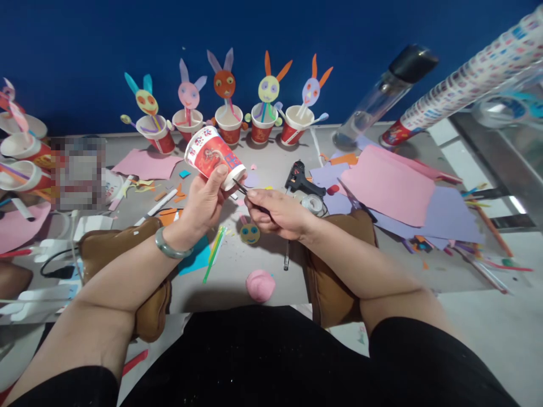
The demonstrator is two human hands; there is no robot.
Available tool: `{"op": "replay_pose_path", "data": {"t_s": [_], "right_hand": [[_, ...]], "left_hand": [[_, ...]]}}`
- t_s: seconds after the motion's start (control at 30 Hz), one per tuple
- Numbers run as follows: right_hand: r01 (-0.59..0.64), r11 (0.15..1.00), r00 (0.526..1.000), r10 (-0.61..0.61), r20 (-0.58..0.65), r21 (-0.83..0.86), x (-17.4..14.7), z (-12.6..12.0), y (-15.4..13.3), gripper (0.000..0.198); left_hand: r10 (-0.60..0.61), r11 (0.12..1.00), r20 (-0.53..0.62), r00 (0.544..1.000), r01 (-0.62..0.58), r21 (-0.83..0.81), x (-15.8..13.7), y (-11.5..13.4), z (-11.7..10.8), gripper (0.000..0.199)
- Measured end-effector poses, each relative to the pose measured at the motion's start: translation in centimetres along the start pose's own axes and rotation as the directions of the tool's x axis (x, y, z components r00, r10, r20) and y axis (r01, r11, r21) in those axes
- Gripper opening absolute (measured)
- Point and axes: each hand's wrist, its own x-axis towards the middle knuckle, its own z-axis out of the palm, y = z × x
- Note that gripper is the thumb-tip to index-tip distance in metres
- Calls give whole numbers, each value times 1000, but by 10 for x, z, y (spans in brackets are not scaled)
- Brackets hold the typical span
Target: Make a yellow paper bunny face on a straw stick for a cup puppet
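Note:
In my left hand point(207, 198) is a red-and-white paper cup point(216, 155), tipped on its side with its base toward my right hand. My right hand point(275, 212) grips a thin dark pointed tool point(240, 185), its tip at the cup's base; fingers hide the rest, so its kind is unclear. Under my hands lies a yellow paper rabbit face point(250, 233) with blue eyes. Green and yellow straws point(215, 254) rest to its left, and a round pink piece point(260, 285) sits nearer my body.
Several paper cups with rabbit puppets point(229, 124) line the back wall. A black glue gun point(303, 180) and a tape roll point(313, 203) lie right of centre. Pink paper point(388, 183), a glass bottle point(373, 107) and a tall cup stack point(470, 79) occupy the right. Brown cushions point(339, 265) support my arms.

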Motion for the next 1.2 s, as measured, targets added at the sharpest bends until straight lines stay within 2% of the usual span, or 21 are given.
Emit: {"op": "replay_pose_path", "data": {"t_s": [0.07, 0.13, 0.17, 0.2, 0.27, 0.3, 0.33, 0.37, 0.4, 0.47, 0.53, 0.57, 0.63, 0.73, 0.87, 1.0, 1.07, 1.2], "right_hand": [[-20, 1000, 1000, 20, 14, 6, 1, 0, -1, 36], [51, 974, 994, -72, -87, -220, 0, 0, -1, 35], [78, 915, 977, -148, -152, -395, 0, 1, 0, 33], [74, 816, 951, -231, -206, -573, -1, 1, 0, 30], [-8, 562, 901, -355, -251, -827, -4, 2, 2, 25], [-54, 461, 888, -383, -253, -886, -5, 3, 2, 26], [-79, 403, 886, -390, -249, -912, -6, 3, 2, 29], [-74, 396, 891, -386, -239, -915, -6, 4, 2, 30], [-44, 436, 898, -378, -227, -899, -7, 4, 1, 31], [64, 614, 919, -344, -194, -787, -6, 3, 1, 31], [156, 818, 949, -280, -145, -554, -4, 3, 1, 36], [176, 894, 962, -244, -118, -412, -3, 3, 2, 39], [169, 974, 981, -180, -65, -154, -1, 3, 4, 42], [96, 991, 995, -98, 14, 91, -1, 4, 6, 42], [-43, 967, 995, 19, 97, 250, -3, 3, 3, 39], [-111, 944, 989, 73, 132, 310, -4, -2, -2, 35], [-115, 942, 988, 76, 134, 315, -4, -3, -3, 35], [-50, 967, 997, 33, 75, 250, -4, -2, -3, 40]], "left_hand": [[8, 1000, 12, 1000, -8, -12, 0, 0, -1, 32], [25, 1000, 32, 999, -24, -14, 1, -2, -1, 34], [34, 999, 45, 998, -34, -6, 1, -3, -2, 35], [43, 999, 58, 997, -44, 5, 2, -5, -3, 38], [57, 998, 79, 995, -58, 17, 3, -7, -4, 42], [60, 998, 86, 994, -62, 14, 3, -8, -5, 43], [60, 998, 91, 994, -61, 7, 3, -7, -5, 44], [59, 998, 96, 994, -59, 0, 3, -6, -6, 45], [59, 998, 98, 993, -59, -5, 3, -5, -6, 45], [73, 997, 106, 992, -73, -3, 2, -1, -6, 47], [94, 995, 111, 989, -95, 2, 1, 4, -5, 50], [104, 995, 114, 988, -104, -1, 0, 6, -5, 53], [113, 994, 128, 985, -112, -12, -1, 10, -5, 59], [87, 996, 156, 984, -84, -27, -2, 13, -6, 61], [-4, 998, 190, 982, 17, -67, -3, 18, -8, 52], [-53, 990, 252, 966, 83, -112, -4, 25, -8, 42], [-33, 993, 258, 966, 60, -98, -3, 26, -8, 43], [45, 998, 170, 984, -36, -54, 0, 18, -9, 57]]}}
